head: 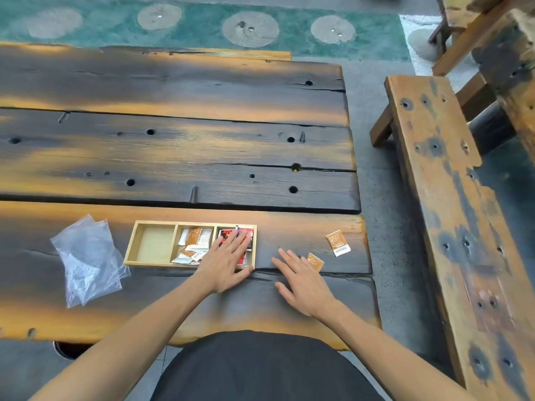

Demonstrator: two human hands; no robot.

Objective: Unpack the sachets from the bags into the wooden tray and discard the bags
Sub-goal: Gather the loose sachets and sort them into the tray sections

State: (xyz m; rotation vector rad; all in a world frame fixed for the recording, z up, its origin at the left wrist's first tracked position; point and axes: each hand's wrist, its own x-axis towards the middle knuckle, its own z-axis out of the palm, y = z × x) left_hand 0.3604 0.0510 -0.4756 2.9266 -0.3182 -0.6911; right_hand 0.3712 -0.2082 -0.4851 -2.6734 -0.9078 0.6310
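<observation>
Print on orange-white sachet (337, 243) and red-black sachets (231, 235) too blurred to read.

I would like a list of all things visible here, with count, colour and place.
wooden tray: one, light wood, three compartments, near table edge
orange-white sachets: several, middle compartment
red-black sachets: several, right compartment, under left hand
loose sachets: two, orange-white, on table right of tray
plastic bags: clear, crumpled, left of tray
table: one, dark scorched planks
bench: one, wooden, right
left hand: flat, over tray
right hand: flat, on table
</observation>
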